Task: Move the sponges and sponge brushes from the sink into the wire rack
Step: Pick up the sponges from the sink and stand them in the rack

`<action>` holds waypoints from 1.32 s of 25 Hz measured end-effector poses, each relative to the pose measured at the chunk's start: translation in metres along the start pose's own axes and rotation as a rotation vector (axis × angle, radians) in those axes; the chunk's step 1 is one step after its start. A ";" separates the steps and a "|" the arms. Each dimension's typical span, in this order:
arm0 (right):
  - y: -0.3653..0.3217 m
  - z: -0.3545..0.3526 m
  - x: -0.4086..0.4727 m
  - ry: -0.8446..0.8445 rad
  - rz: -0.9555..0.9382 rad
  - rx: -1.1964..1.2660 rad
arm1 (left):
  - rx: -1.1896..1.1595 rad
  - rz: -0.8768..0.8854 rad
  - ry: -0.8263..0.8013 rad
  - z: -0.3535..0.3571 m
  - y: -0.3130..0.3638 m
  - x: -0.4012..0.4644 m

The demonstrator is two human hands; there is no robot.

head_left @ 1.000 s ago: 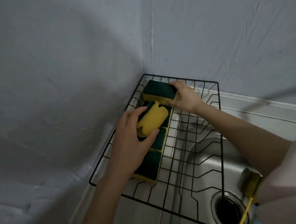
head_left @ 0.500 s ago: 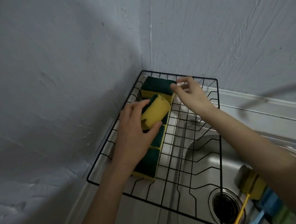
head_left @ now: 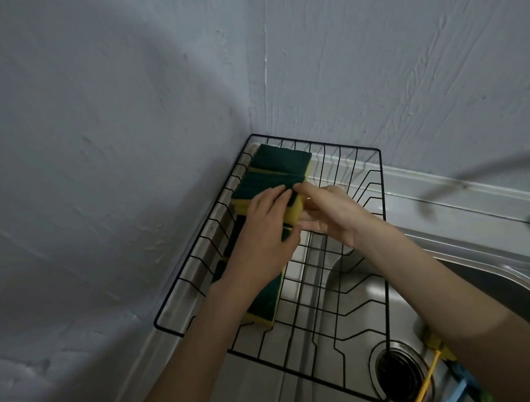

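A black wire rack (head_left: 380,211) sits in the corner over the left part of the steel sink (head_left: 358,291). Several yellow-and-green sponges lie in a row along its left side, from the far one (head_left: 273,161) to the near one (head_left: 266,307). My left hand (head_left: 264,235) grips a yellow sponge (head_left: 294,211) over the middle of the row, pressed down against the others. My right hand (head_left: 327,212) touches the same sponge from the right, fingers curled on its edge. Sponge brushes with a yellow handle (head_left: 426,378) and a blue part (head_left: 459,391) lie in the sink beside my right forearm.
Grey walls meet in a corner right behind the rack. The round drain (head_left: 398,376) lies under the rack's near right corner. A faucet spout (head_left: 487,169), blurred, crosses the upper right. The rack's right half holds nothing.
My left hand has brought the yellow sponge down onto the row. My right hand left the far sponge and came back to meet the left hand at that sponge.
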State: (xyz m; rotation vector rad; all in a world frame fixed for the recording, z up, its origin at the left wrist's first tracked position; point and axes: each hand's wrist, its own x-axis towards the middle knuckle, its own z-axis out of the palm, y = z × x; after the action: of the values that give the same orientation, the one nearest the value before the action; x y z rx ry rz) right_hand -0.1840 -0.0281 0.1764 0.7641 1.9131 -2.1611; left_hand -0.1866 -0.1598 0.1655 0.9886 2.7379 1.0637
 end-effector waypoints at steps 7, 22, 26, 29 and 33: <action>0.007 0.002 0.023 0.063 -0.006 -0.020 | 0.170 -0.266 -0.133 0.000 -0.023 0.011; 0.017 -0.005 0.006 0.240 -0.269 -0.689 | 0.193 -0.258 -0.197 -0.005 -0.026 0.011; 0.025 -0.011 -0.022 0.282 -0.445 -0.964 | 0.241 -0.195 -0.147 -0.011 -0.005 -0.006; 0.032 -0.019 -0.052 0.305 -0.533 -1.047 | 0.224 -0.130 -0.100 -0.017 0.021 -0.025; 0.046 -0.040 -0.100 0.351 -0.575 -1.061 | 0.185 0.011 -0.070 -0.007 0.071 -0.056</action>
State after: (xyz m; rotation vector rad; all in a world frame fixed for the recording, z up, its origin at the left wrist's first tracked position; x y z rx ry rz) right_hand -0.0669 -0.0190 0.1802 0.3877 3.2334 -0.8315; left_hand -0.1049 -0.1571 0.2045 1.0417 2.8167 0.7713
